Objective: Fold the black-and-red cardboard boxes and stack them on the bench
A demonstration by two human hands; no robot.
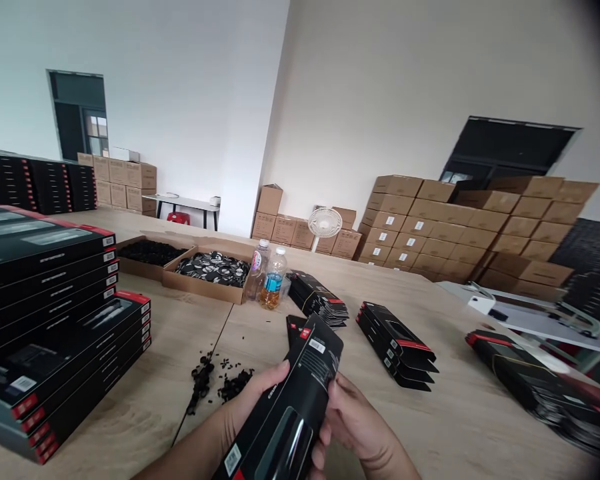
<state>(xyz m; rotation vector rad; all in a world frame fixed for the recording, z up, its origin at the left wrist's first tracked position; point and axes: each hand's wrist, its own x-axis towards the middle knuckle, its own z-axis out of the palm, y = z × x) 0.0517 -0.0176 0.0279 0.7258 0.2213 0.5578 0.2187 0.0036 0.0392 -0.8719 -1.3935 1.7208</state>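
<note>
Both my hands hold one flat black carton sleeve [295, 400] with red trim and a clear window, low in the middle of the view. My left hand [253, 397] wraps its left edge, fingers curled round it. My right hand [353, 420] grips its right edge from below. Just left of my hands lies a scatter of small black parts [220, 383] on the wooden table [180, 333]. Beyond the sleeve sit piles of the same flat sleeves [397, 347], [317, 300].
Tall stacks of black boxes [55, 320] stand at the left. Two open cardboard trays [207, 270] of dark parts and two drink bottles [267, 277] sit mid-table. More black packaging [545, 387] lies at the right. Brown cartons [470, 230] and a white fan [325, 223] line the far wall.
</note>
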